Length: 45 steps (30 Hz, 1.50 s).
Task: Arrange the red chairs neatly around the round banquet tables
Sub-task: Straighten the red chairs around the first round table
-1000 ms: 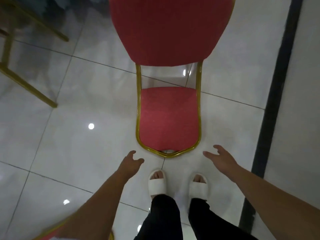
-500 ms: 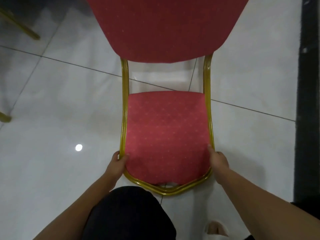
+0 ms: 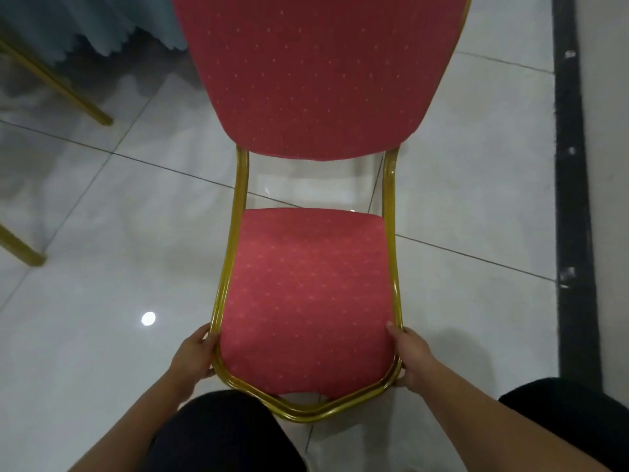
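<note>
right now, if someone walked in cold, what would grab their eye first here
A red chair with a gold frame fills the middle of the view, its backrest rising to the top edge. The left hand and right hand grip the front corners of its seat frame. At the upper left, a pale blue tablecloth hem hangs over the glossy tiled floor.

one red chair [image 3: 308,287], two hands, two gold legs at left.

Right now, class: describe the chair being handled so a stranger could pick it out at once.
On the glossy white tiled floor, beside the black strip, faces a red chair. Unlike the bare gold legs at far left, its seat frame is gripped by the left hand and right hand.
</note>
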### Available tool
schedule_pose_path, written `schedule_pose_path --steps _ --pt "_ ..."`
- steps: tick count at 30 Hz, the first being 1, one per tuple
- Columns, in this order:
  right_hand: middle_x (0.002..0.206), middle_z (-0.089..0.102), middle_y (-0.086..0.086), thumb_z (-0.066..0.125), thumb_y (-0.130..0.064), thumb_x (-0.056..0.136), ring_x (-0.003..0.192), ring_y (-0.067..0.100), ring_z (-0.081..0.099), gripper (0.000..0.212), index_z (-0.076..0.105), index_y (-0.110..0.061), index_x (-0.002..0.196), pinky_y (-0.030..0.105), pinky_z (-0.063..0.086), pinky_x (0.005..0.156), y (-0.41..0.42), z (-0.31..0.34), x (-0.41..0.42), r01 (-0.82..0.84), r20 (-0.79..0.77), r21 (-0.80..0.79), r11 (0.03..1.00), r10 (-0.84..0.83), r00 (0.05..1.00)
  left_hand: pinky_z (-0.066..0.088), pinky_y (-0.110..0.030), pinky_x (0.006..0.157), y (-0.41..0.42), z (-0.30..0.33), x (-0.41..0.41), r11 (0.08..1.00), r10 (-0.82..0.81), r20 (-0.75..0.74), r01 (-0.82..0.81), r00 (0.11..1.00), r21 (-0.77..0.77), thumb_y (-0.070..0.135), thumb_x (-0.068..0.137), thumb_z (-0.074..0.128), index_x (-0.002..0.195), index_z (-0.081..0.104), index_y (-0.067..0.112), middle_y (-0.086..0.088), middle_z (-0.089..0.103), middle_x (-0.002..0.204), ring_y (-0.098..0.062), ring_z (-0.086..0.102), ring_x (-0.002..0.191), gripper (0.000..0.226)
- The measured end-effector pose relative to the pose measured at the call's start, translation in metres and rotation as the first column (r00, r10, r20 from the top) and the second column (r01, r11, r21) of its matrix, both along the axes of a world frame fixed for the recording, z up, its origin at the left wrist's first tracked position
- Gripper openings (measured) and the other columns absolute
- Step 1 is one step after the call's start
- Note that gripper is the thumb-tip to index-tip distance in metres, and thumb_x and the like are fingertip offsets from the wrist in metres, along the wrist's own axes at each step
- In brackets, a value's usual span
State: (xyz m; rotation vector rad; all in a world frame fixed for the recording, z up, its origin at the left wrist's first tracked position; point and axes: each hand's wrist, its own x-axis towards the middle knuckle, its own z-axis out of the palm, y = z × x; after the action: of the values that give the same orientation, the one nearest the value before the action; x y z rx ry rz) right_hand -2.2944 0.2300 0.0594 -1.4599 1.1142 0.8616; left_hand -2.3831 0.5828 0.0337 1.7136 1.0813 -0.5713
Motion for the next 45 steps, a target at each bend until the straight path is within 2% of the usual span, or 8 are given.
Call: schedule_pose_path --steps 5,18,23,27,31,35,41,45 --pt "0.093 0.061 0.003 0.049 -0.033 0.103 0.08 0.024 0.058 0.033 0.052 -0.019 0.132 0.039 0.046 0.057 0.009 0.1 0.011 -0.111 0.013 -0.054 0.992 0.112 0.994 0.06 -0.036 0.06 0.01 0.12 -0.016 0.997 0.077 0.063 -0.077 0.995 -0.003 0.027 0.105 0.042 0.127 0.063 0.018 -0.012 0.071 0.087 -0.025 0.069 0.082 0.031" --pt "0.105 0.07 0.012 0.059 -0.017 0.095 0.092 0.031 0.067 0.02 0.06 -0.017 0.115 0.041 0.057 0.074 0.061 0.492 0.087 -0.414 0.098 -0.075 0.907 0.42 0.902 0.056 -0.029 0.057 0.041 0.522 -0.013 0.896 0.422 0.104 -0.397 0.901 -0.197 0.037 0.104 0.046 0.128 0.052 0.04 -0.01 0.072 0.102 -0.023 0.068 0.088 0.025" --pt "0.092 0.061 0.009 0.059 -0.011 0.093 0.076 0.021 0.056 0.024 0.058 -0.023 0.114 0.032 0.047 0.063 0.096 0.6 0.153 -0.364 0.208 -0.112 0.925 0.38 0.901 0.051 -0.031 0.065 0.058 0.614 0.03 0.864 0.48 0.166 -0.43 0.862 -0.263 0.029 0.101 0.048 0.114 0.07 0.024 0.0 0.057 0.075 -0.017 0.054 0.07 0.026" --pt "0.1 0.052 0.008 0.057 -0.023 0.093 0.089 0.023 0.049 0.021 0.054 -0.015 0.111 0.037 0.05 0.072 0.128 0.669 0.198 -0.364 0.326 -0.215 0.906 0.418 0.848 0.057 -0.043 0.08 0.066 0.657 0.072 0.815 0.547 0.197 -0.464 0.813 -0.347 0.043 0.099 0.049 0.12 0.062 0.019 -0.007 0.059 0.098 -0.023 0.061 0.089 0.035" --pt "0.132 0.055 0.003 0.05 -0.046 0.097 0.118 0.028 0.049 0.034 0.057 -0.027 0.125 0.041 0.039 0.103 0.147 0.708 0.234 -0.612 0.496 -0.445 0.653 0.749 0.439 0.042 -0.058 0.104 0.07 0.688 0.118 0.783 0.596 0.165 -0.523 0.786 -0.336 0.068 0.092 0.044 0.144 0.039 0.026 -0.005 0.035 0.149 -0.032 0.038 0.134 0.067" --pt "0.128 0.054 -0.002 0.049 -0.06 0.094 0.125 0.029 0.048 0.053 0.043 -0.034 0.14 0.046 0.041 0.099 0.159 0.719 0.264 -0.678 0.421 -0.628 0.383 0.899 0.118 0.021 -0.053 0.117 0.072 0.717 0.16 0.827 0.561 0.215 -0.532 0.799 -0.181 0.062 0.099 0.032 0.152 0.028 0.025 -0.008 0.025 0.16 -0.031 0.023 0.146 0.065" --pt "0.119 0.058 -0.009 0.048 -0.055 0.097 0.114 0.014 0.053 0.04 0.057 -0.032 0.128 0.036 0.042 0.098 0.13 0.723 0.317 -0.789 0.524 -0.499 0.357 0.85 0.054 0.041 -0.047 0.1 0.056 0.745 0.208 0.855 0.446 0.316 -0.503 0.838 0.128 0.029 0.101 0.043 0.123 0.058 0.001 -0.024 0.054 0.135 -0.035 0.052 0.117 0.039" --pt "0.146 0.047 -0.005 0.056 -0.052 0.094 0.132 0.014 0.044 0.055 0.049 -0.026 0.142 0.03 0.035 0.104 0.077 0.698 0.344 -0.807 0.512 -0.422 0.413 0.843 0.163 0.046 -0.037 0.087 0.012 0.779 0.267 0.916 0.124 0.329 -0.235 0.936 0.324 0.035 0.094 0.056 0.129 0.06 0.024 -0.005 0.06 0.123 -0.021 0.058 0.106 0.037"
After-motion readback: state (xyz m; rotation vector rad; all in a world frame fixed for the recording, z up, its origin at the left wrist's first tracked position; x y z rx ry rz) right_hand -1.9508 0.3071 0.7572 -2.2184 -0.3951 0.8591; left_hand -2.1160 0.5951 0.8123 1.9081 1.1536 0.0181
